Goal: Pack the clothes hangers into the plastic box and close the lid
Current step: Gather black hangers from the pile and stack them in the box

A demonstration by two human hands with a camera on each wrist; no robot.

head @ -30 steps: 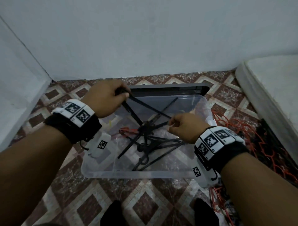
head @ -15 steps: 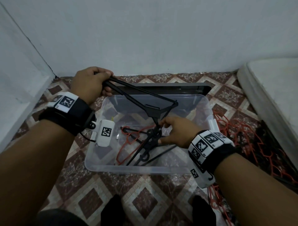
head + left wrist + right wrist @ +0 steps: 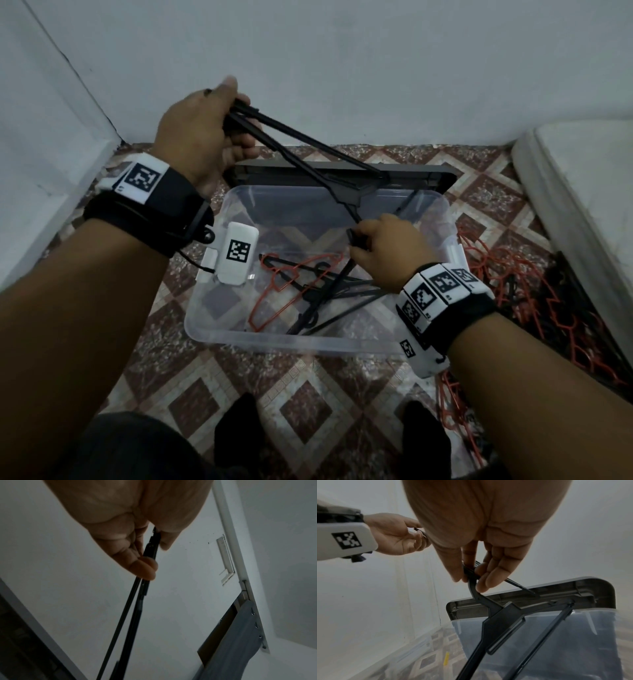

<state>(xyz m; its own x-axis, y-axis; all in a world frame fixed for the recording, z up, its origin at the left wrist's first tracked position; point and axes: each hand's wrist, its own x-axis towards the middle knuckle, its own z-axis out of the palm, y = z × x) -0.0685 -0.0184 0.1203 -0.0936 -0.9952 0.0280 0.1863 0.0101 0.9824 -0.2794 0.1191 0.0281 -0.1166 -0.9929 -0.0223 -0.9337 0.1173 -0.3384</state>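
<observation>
- Hangers lie in your clear plastic box (image 3: 239,337): a red hanger (image 3: 274,301) and some black ones (image 3: 329,301).
- Your left hand (image 3: 202,133) grips one end of a black hanger (image 3: 308,154), held above the box.
- Your right hand (image 3: 387,253) pinches its hook.
- The dark lid (image 3: 442,178) leans behind the box; more red hangers (image 3: 513,274) lie on the floor beside its right side.

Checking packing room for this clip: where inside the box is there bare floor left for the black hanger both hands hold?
Free: the box bottom's left part, between its left wall and the red hanger. Crowded: the middle and right, where black hangers cross under the right hand. The left hand grips the held hanger above the lid.
</observation>
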